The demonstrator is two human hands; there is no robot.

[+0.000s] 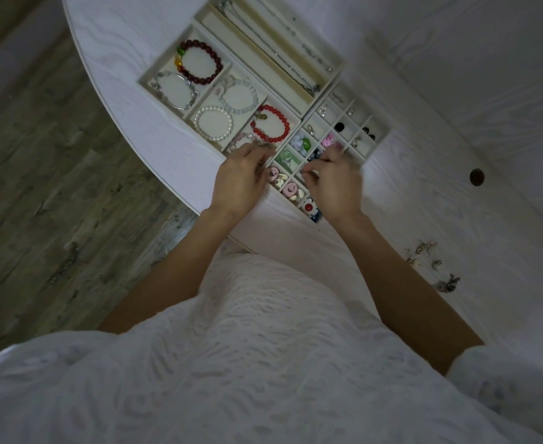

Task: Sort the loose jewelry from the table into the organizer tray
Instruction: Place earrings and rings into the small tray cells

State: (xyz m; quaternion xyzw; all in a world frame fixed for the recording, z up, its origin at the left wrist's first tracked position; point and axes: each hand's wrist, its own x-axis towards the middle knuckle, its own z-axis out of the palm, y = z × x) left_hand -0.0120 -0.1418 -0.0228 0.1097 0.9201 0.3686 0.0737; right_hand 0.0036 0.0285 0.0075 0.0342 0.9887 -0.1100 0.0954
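Flanking hands [241, 184], loose earrings [430, 261] aside

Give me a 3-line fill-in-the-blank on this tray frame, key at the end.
1. The dark red bracelet shares its compartment with a ____ bracelet.
2. The pearl bracelet lies in the ____.
3. Loose earrings remain on the ____, on the person's right.

Key: silver; tray; table

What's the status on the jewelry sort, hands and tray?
Left hand and right hand over organizer tray, fingers curled, grip unclear. Loose jewelry still on table at right. Nothing blocking.
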